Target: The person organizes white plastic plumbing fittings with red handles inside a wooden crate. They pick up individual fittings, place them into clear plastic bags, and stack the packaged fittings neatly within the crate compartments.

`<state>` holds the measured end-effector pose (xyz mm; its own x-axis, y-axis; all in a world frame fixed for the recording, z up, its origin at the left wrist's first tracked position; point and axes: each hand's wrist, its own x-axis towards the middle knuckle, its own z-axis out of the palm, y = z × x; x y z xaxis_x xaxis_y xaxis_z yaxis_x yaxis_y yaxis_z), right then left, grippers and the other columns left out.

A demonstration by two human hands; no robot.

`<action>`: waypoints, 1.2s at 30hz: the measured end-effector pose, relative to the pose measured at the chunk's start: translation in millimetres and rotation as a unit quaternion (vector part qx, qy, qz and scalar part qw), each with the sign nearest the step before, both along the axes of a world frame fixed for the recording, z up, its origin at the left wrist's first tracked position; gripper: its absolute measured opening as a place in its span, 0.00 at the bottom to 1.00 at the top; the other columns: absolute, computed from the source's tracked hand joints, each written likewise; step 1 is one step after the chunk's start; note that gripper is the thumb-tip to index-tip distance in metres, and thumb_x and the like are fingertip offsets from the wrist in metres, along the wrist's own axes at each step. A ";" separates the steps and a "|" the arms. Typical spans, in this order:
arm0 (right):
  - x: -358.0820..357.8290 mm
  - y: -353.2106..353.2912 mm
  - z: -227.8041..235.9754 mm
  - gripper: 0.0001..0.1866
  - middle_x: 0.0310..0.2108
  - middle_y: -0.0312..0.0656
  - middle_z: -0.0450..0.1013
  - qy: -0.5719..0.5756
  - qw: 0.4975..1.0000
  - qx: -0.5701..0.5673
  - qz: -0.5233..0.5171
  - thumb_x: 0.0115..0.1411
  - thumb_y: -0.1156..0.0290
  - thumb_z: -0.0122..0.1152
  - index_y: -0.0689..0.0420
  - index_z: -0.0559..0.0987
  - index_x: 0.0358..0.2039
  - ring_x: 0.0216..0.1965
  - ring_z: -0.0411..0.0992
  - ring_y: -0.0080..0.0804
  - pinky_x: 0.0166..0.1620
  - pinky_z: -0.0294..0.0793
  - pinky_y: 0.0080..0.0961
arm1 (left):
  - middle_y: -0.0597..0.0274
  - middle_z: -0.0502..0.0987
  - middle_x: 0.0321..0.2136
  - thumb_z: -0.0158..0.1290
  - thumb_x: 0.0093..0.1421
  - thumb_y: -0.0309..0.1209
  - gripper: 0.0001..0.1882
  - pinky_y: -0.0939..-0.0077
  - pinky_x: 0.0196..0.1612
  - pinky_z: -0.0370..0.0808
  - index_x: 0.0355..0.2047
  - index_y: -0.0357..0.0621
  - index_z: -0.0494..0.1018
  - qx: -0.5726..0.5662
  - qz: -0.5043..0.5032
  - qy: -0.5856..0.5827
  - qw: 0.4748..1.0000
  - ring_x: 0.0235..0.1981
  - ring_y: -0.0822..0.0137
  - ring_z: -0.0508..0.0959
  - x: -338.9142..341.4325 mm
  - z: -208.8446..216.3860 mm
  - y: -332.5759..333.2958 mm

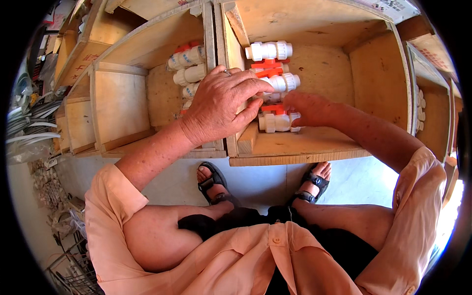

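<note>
In the wooden compartment, white plastic ball valves with red handles are stacked along the left wall. My left hand (pixel 223 101) reaches over the divider, its thumb and index finger bent around the left end of one ball valve (pixel 289 81). Those fingers hide that end. My right hand (pixel 309 109) comes in from the right, fingers curled at the right end of a lower ball valve (pixel 275 123); its fingertips are partly hidden. Above both lies another white valve body (pixel 269 50), with a red handle (pixel 269 64) just below it.
A wooden divider (pixel 220 39) separates this compartment from a left one holding more white valves (pixel 190 74). The front board (pixel 305 160) runs above my sandalled feet. Tubing coils (pixel 32 128) lie at far left; white fittings (pixel 421 108) fill a box at right.
</note>
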<state>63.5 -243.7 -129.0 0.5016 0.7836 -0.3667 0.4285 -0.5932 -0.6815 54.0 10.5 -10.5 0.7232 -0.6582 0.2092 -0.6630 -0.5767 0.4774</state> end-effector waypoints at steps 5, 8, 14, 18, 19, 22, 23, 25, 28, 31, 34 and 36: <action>3.7 0.4 4.0 0.20 0.39 0.41 0.71 0.028 0.999 -0.016 -0.037 0.47 0.68 0.69 0.54 0.72 0.40 0.42 0.72 0.37 0.47 0.72 0.33 | 0.67 0.77 0.30 0.56 0.48 0.21 0.16 0.72 0.33 0.64 0.39 0.49 0.75 -0.019 0.002 0.011 1.000 0.31 0.66 0.76 2.6 -1.0 -0.3; 5.5 7.9 20.4 0.17 0.38 0.42 0.73 -0.004 0.995 -0.091 -0.050 0.50 0.64 0.66 0.54 0.74 0.39 0.42 0.73 0.40 0.46 0.72 0.35 | 0.67 0.77 0.30 0.56 0.48 0.20 0.16 0.73 0.32 0.66 0.39 0.49 0.75 -0.052 0.013 0.018 0.998 0.29 0.68 0.76 3.5 -0.6 0.0; 11.2 6.7 12.0 0.14 0.38 0.48 0.76 -0.015 0.971 -0.228 -0.070 0.55 0.60 0.55 0.54 0.78 0.38 0.42 0.74 0.47 0.46 0.72 0.41 | 0.69 0.78 0.30 0.53 0.58 0.22 0.12 0.83 0.32 0.71 0.43 0.44 0.75 -0.194 0.026 0.232 0.953 0.29 0.79 0.75 13.1 9.0 8.3; 4.3 1.9 -2.8 0.13 0.37 0.49 0.76 -0.013 0.979 -0.199 -0.047 0.56 0.63 0.53 0.54 0.78 0.39 0.41 0.73 0.49 0.45 0.72 0.43 | 0.61 0.76 0.32 0.46 0.66 0.27 0.11 0.82 0.36 0.74 0.46 0.35 0.72 -0.310 0.035 0.389 0.867 0.31 0.76 0.74 32.4 20.7 30.9; 4.2 1.3 -7.2 0.13 0.36 0.49 0.76 -0.022 0.984 -0.174 -0.035 0.56 0.64 0.53 0.53 0.78 0.39 0.41 0.73 0.49 0.45 0.72 0.43 | 0.61 0.76 0.31 0.45 0.66 0.27 0.11 0.81 0.37 0.74 0.45 0.36 0.72 -0.291 0.052 0.365 0.883 0.31 0.76 0.74 36.9 24.3 37.0; 2.0 -1.7 -5.7 0.12 0.36 0.49 0.76 -0.028 0.985 -0.167 -0.032 0.57 0.65 0.51 0.53 0.78 0.39 0.41 0.73 0.50 0.45 0.72 0.44 | 0.64 0.77 0.31 0.45 0.67 0.29 0.11 0.82 0.36 0.72 0.44 0.39 0.73 -0.256 0.121 0.356 0.890 0.30 0.77 0.74 51.7 19.2 64.2; 1.8 -0.3 -2.7 0.12 0.36 0.50 0.75 -0.036 0.986 -0.157 -0.031 0.57 0.65 0.51 0.53 0.78 0.39 0.40 0.73 0.51 0.44 0.72 0.44 | 0.64 0.77 0.31 0.45 0.67 0.29 0.10 0.82 0.36 0.72 0.44 0.40 0.74 -0.242 0.144 0.348 0.894 0.30 0.77 0.74 54.1 14.5 74.8; 1.4 2.3 1.2 0.12 0.35 0.50 0.75 -0.050 0.989 -0.138 -0.029 0.58 0.65 0.50 0.52 0.78 0.40 0.40 0.72 0.51 0.44 0.72 0.44 | 0.66 0.77 0.31 0.45 0.66 0.28 0.10 0.83 0.35 0.71 0.44 0.43 0.74 -0.213 0.187 0.334 0.899 0.30 0.78 0.74 57.4 3.2 95.4; 0.8 2.4 -1.2 0.13 0.35 0.50 0.75 -0.052 0.988 -0.147 -0.024 0.58 0.65 0.50 0.52 0.78 0.40 0.40 0.73 0.51 0.44 0.72 0.44 | 0.67 0.78 0.29 0.49 0.61 0.26 0.10 0.82 0.34 0.72 0.42 0.41 0.75 -0.146 0.250 0.253 0.923 0.29 0.78 0.74 60.3 -32.4 120.6; 4.4 8.8 7.1 0.14 0.35 0.52 0.76 -0.044 0.985 -0.168 -0.008 0.57 0.64 0.50 0.51 0.77 0.42 0.40 0.74 0.51 0.44 0.73 0.46 | 0.64 0.77 0.32 0.53 0.56 0.25 0.11 0.77 0.36 0.74 0.40 0.40 0.75 -0.118 0.284 0.168 0.936 0.30 0.72 0.76 64.6 -65.5 153.3; 3.4 3.2 4.4 0.14 0.36 0.51 0.76 -0.048 0.985 -0.163 -0.006 0.57 0.62 0.51 0.52 0.77 0.41 0.41 0.74 0.51 0.45 0.73 0.46 | 0.59 0.74 0.39 0.55 0.54 0.27 0.14 0.70 0.42 0.74 0.42 0.41 0.73 0.003 0.305 0.101 0.947 0.38 0.63 0.76 69.8 -71.8 163.4; 3.8 -0.5 2.1 0.14 0.37 0.51 0.76 -0.046 0.987 -0.156 -0.005 0.57 0.61 0.51 0.53 0.77 0.40 0.41 0.74 0.50 0.45 0.73 0.46 | 0.56 0.71 0.43 0.57 0.52 0.28 0.19 0.65 0.47 0.73 0.45 0.42 0.71 0.108 0.306 0.055 0.944 0.45 0.57 0.74 69.3 -71.4 162.0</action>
